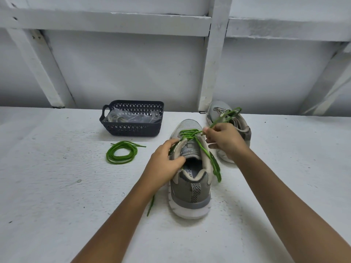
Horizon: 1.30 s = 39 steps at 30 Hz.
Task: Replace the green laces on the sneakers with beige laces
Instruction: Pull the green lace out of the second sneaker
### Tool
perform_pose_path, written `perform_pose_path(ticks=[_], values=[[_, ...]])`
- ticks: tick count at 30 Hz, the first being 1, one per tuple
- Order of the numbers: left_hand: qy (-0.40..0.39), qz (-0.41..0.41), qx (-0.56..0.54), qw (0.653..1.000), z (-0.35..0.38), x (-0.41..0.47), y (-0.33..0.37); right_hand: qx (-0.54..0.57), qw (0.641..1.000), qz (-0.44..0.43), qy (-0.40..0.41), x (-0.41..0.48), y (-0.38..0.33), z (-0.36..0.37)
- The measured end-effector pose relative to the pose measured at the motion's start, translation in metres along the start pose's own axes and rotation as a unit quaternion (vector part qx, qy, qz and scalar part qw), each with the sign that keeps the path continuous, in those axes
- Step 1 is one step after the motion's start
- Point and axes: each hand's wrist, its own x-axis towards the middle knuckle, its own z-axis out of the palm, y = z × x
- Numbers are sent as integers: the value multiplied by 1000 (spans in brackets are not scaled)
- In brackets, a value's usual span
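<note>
The green lace [190, 134] is still threaded through the upper eyelets of the near sneaker [191, 196], which stands on the tabletop [57, 186] with its heel toward you. Your right grip [224, 141] sits at the sneaker's 1 o'clock, thumb and forefinger pinched on the lace just beside the top eyelets. From that pinch one length runs on toward 1 o'clock, across the second sneaker [212, 116]. Another length hangs down the near sneaker's side at 3 o'clock.

Your left grip [165, 162] is at the sneaker's 9 o'clock, fingers curled round the collar and the eyelet edge, holding the shoe. A loose green end lies on the tabletop at 7 o'clock, just beside your left forearm.

Further out at 9 o'clock, well apart from both grips, a coiled green lace [109, 155] lies flat. At 10 o'clock stands a dark basket [133, 130] holding clear packets [131, 117], its far side near the white wall.
</note>
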Motion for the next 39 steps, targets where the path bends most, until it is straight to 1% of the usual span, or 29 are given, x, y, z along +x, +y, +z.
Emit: perform_pose_path(ticks=[2, 4, 6, 7, 8, 9, 12, 14, 16, 18, 20, 22, 23, 25, 28, 29, 30, 31, 33, 35, 37, 39], values=[[-1, -1, -2, 1000, 0, 0, 0, 32, 998, -13, 58, 6, -6, -6], [-2, -3, 0, 1000, 0, 1, 0, 107, 987, -18, 118, 13, -13, -14], [-3, -6, 0, 1000, 1, 1, -1, 169, 974, -9, 150, 17, -15, -17], [-5, -7, -3, 1000, 0, 1, -1, 177, 972, -1, 152, 17, -14, -15], [-8, -8, -7, 1000, 1, 0, -1, 170, 975, 6, 140, 16, -12, -12], [-11, -8, -10, 1000, 1, 0, -1, 149, 982, 14, 112, 13, -9, -9], [-12, -12, -11, 1000, 1, 0, 0, 36, 999, 26, -2, 1, -1, 2], [-11, -13, -9, 1000, 1, 0, 0, -13, 1000, 14, -10, -1, 3, 3], [-14, -13, -7, 1000, 1, 1, -1, -22, 1000, 2, 16, 3, 2, -2], [-14, -13, -8, 1000, 1, 1, -2, 27, 997, -10, 68, 10, -4, -12], [-13, -13, -7, 1000, 2, 1, -2, 91, 987, -21, 129, 15, -12, -23], [-12, -13, -6, 1000, 2, 1, -2, 128, 979, -23, 160, 16, -17, -27], [-12, -13, -6, 1000, 2, 1, -2, 140, 977, -17, 158, 14, -17, -26], [-13, -15, -6, 1000, 3, 2, -2, 129, 985, 6, 116, 9, -14, -18], [-13, -16, -7, 1000, 3, 3, -3, 5, 1000, 28, -1, 0, -3, -4], [-13, -16, -7, 1000, 3, 3, -4, -38, 999, 24, -23, -2, 1, 0], [-13, -17, -6, 1000, 3, 3, -4, -59, 998, 15, -27, -2, 4, 2], [-14, -18, -6, 1000, 3, 3, -5, -58, 998, 7, -17, -2, 5, 3], [-16, -19, -6, 1000, 3, 3, -5, -18, 1000, -3, 15, 1, 3, -1], [-17, -20, -8, 1000, 3, 2, -4, 23, 997, -10, 67, 7, -3, -10], [-15, -19, -8, 1000, 3, 2, -4, 40, 992, -9, 122, 12, -6, -17], [-15, -22, -5, 1000, 3, 2, -5, 58, 989, -6, 139, 10, -7, -15]])
